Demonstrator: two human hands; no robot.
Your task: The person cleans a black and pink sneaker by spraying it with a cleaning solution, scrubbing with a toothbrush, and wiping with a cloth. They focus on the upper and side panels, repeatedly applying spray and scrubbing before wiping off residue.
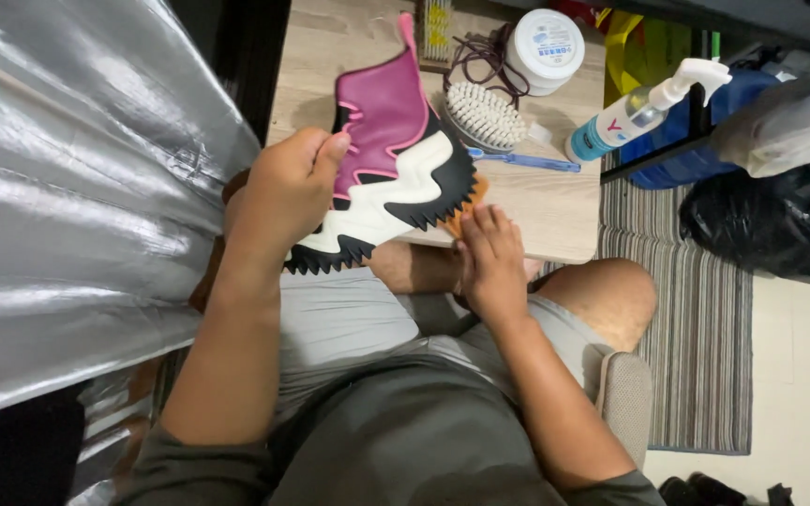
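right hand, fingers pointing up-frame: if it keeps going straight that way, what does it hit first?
The right hand points at the shoe that the left hand holds. Its fingertips are already at the shoe's jagged black sole edge, so that comes first, probably. Depth is unclear; the brush lies further on.

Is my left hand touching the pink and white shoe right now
Touching. The head view shows the left hand wrapped around the shoe, thumb pressed against its pink upper.

Left hand hides the sneaker heel; brush cut off.
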